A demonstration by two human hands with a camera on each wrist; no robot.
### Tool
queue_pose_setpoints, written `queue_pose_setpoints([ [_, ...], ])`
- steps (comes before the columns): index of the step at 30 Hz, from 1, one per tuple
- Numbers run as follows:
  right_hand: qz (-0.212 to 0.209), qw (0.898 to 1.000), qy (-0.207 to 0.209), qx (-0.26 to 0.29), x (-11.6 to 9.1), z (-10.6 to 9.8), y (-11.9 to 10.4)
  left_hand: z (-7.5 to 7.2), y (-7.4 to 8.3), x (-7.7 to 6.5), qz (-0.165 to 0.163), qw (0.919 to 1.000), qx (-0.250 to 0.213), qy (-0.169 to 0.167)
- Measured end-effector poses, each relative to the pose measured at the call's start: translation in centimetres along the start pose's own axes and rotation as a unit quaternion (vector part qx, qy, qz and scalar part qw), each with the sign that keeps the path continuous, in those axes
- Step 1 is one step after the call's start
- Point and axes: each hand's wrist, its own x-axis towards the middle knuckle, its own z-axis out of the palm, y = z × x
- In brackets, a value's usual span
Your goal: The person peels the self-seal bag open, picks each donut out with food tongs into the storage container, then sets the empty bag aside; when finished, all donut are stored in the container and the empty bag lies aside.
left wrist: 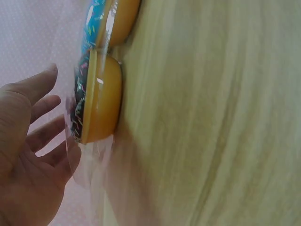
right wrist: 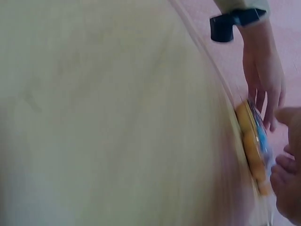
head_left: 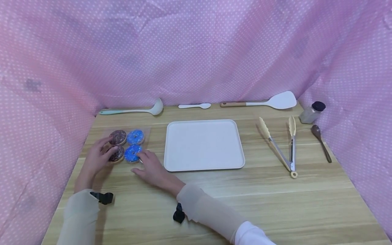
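two pale sleeves [head_left: 79,214] come in at the near edge of the wooden table [head_left: 275,211], each with a small black device [head_left: 105,198] at the wrist. past the cuffs, the right hand [head_left: 156,172] reaches leftward, its grip wide: fingers extended to the near blue doughnut [head_left: 132,153], thumb standing apart on the near side. whether those fingertips press the doughnut or only hover over its edge, i cannot tell. the left hand [head_left: 97,158] is loosely spread too, thumb over the near brown doughnut [head_left: 116,155] and fingers by the rim of the far brown doughnut [head_left: 118,137] — contact is again unclear. the left wrist view shows a wide gap between that thumb and the fingers, next to clear packaging [left wrist: 82,165] around the doughnuts. all four sit on the left part of the table in a two-by-two block, the far blue doughnut [head_left: 135,137] at its far right corner.

just right of them lies a white tray [head_left: 203,146]. well to its right are tongs [head_left: 279,152], arms spread, then a dark spoon [head_left: 320,139], and farther back a black-lidded jar [head_left: 310,115]. along the back edge: a ladle [head_left: 134,111], a white spoon [head_left: 194,106], a spatula [head_left: 281,100] — and behind everything, pink dotted cloth [head_left: 196,51].
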Motion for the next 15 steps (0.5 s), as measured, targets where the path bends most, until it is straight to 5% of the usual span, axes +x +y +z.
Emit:
queue_pose_setpoints([
  [5, 0.025, 0.999, 0.039, -0.008, -0.3, 1.1, -0.8, 0.1, -0.5, -0.2, -0.006, 0.9997, 0.022, -0.010],
  [15, 0.060, 0.997, 0.049, 0.016, -0.8, 1.6, -1.0, 0.1, -0.7, -0.4, -0.049, 0.9983, 0.012, -0.030],
])
